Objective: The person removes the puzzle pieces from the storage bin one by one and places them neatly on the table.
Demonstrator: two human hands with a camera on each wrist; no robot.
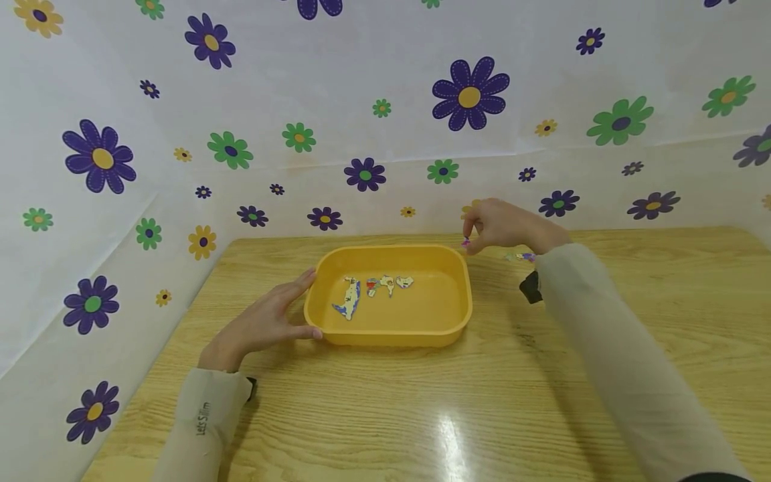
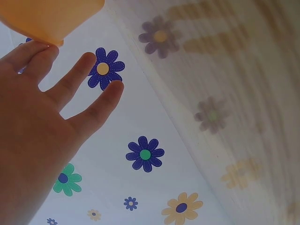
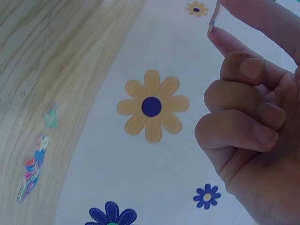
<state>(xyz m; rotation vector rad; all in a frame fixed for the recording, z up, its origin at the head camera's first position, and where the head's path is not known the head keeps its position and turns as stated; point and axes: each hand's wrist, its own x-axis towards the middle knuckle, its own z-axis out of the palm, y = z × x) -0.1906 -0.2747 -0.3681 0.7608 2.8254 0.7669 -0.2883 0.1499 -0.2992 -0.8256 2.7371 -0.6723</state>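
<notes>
A yellow plastic tub point(image 1: 391, 339) stands on the table with several flat, irregular printed pieces point(image 1: 349, 300) lying in its left half. At its left end my left hand point(image 1: 265, 321) rests spread, thumb at the near corner and fingers along the rim. The left wrist view shows those fingers mostly straight, with fingertips at the tub's edge. Just beyond the tub's far right corner, my right hand point(image 1: 502, 224) pinches a small, thin pinkish-purple piece point(image 1: 466, 242) between thumb and index finger. The right wrist view shows this piece point(image 3: 214, 16) edge-on, the other fingers curled toward the palm.
More thin printed pieces lie on the wood-grain table point(image 1: 361, 415) under the right wrist: a pink-and-blue one point(image 3: 33, 168) and a small greenish one point(image 3: 51, 116). A white sheet point(image 1: 385, 80) printed with flowers rises behind the table and along its left side.
</notes>
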